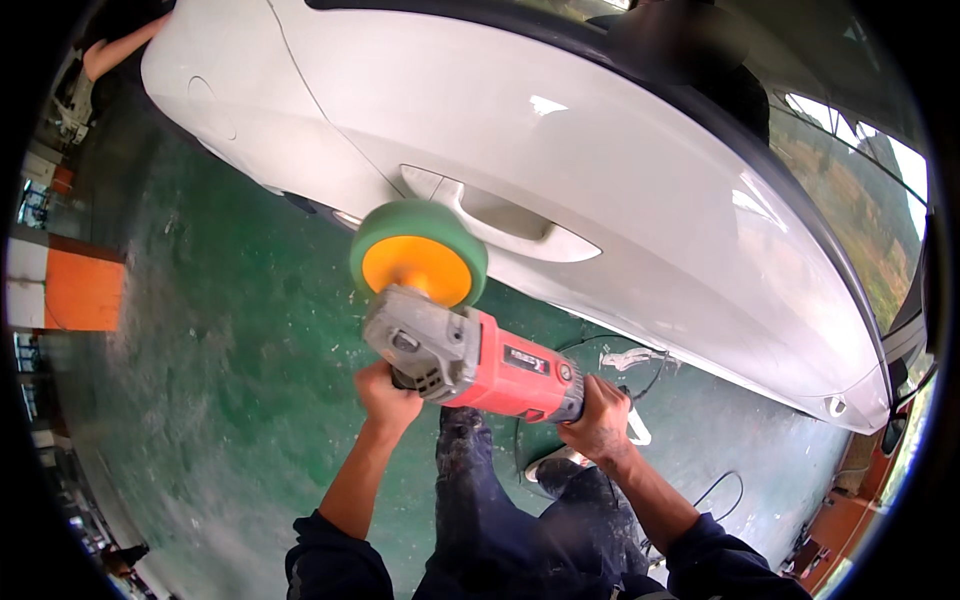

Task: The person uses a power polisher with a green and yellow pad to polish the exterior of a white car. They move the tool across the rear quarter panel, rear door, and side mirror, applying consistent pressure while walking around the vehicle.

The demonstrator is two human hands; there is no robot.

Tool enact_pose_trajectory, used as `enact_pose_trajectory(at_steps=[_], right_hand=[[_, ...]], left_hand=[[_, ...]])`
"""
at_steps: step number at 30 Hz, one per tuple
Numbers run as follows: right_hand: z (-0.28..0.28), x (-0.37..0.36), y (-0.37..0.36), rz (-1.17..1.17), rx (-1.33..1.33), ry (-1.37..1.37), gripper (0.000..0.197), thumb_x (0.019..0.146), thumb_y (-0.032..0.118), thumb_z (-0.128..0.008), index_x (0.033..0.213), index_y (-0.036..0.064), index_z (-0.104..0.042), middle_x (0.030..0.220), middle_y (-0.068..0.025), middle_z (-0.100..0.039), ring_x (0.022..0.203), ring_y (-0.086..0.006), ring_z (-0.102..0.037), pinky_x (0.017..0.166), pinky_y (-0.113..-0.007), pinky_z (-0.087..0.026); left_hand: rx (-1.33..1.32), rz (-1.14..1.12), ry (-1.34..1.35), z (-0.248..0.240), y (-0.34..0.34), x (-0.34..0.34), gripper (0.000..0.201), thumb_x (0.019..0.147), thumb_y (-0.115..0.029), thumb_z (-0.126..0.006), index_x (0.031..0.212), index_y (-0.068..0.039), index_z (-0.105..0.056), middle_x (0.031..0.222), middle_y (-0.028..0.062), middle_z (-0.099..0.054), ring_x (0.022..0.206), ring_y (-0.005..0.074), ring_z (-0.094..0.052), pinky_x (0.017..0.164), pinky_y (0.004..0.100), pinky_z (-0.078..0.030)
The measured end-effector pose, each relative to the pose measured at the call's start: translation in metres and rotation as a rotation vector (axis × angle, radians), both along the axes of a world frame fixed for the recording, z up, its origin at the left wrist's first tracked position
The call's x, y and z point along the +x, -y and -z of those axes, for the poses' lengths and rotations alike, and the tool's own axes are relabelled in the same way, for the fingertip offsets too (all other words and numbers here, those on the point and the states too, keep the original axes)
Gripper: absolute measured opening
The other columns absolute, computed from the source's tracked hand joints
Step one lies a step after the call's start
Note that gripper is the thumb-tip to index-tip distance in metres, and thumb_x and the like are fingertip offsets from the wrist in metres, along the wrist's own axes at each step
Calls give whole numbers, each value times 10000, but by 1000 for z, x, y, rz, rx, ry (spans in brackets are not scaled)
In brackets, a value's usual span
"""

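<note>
Head view: the red polisher (pixel 500 365) lies slantwise between both hands; left hand (pixel 385 397) is closed on its side handle, right hand (pixel 598 418) wrapped round its rear grip; the green foam pad (pixel 418 255), nearer the left hand, sits just beside the white car door (pixel 620 190), below the door handle (pixel 500 215).

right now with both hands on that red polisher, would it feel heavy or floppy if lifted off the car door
The red polisher looks rigid, with a hard red body and grey metal head. It probably feels front-heavy: the green foam pad sits well beyond the left hand. The right hand on the rear suggests two-handed weight. The pad would likely give softly.
</note>
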State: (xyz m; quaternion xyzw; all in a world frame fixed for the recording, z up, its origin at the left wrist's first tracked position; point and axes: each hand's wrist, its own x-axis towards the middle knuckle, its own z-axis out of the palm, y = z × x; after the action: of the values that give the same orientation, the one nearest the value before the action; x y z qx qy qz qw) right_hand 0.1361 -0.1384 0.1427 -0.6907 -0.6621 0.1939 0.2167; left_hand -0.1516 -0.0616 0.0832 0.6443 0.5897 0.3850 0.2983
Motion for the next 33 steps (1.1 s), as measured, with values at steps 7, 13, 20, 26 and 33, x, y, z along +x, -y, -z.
enact_pose_trajectory(at_steps=[7, 13, 20, 26, 33], right_hand=[[-58, 48, 58, 143, -183, -151, 452, 619, 59, -761, 1053, 6, -649, 854, -169, -688, 783, -339, -699, 704, -384, -549], [-95, 44, 72, 182, -410, -232, 405, 688, 82, -773, 1073, 4, -674, 923, -181, -720, 879, -270, -733, 739, -328, -561], [-100, -41, 10, 152, -374, -333, 405, 682, 178, -810, 993, -14, -635, 818, -189, -692, 769, -335, -712, 685, -392, -563], [-146, -72, -22, 23, -431, -190, 426, 683, 272, -804, 844, 7, -513, 669, -167, -622, 638, -387, -650, 605, -468, -527], [-160, -40, 32, 199, -614, -222, 475, 657, 224, -817, 1009, -31, -625, 783, -235, -681, 774, -402, -695, 684, -413, -565]], left_hand=[[-106, 245, -48, -77, 18, 72, 175, 626, -113, -723, 778, -89, -639, 660, 104, -643, 611, 348, -639, 526, 422, -496], [-249, 316, -212, -126, 25, 75, 180, 662, -167, -713, 802, -115, -612, 650, 83, -626, 603, 339, -633, 515, 429, -484], [-331, 150, -282, -144, -41, -16, 297, 667, -153, -738, 949, -66, -702, 722, 173, -667, 666, 387, -653, 597, 433, -516], [-412, 84, -273, -163, -81, -56, 204, 664, -99, -729, 842, -6, -691, 700, 217, -636, 671, 420, -631, 577, 419, -498], [-420, 320, -316, -152, -35, -5, 235, 665, -123, -714, 884, -49, -669, 684, 205, -608, 703, 443, -603, 573, 425, -494]])
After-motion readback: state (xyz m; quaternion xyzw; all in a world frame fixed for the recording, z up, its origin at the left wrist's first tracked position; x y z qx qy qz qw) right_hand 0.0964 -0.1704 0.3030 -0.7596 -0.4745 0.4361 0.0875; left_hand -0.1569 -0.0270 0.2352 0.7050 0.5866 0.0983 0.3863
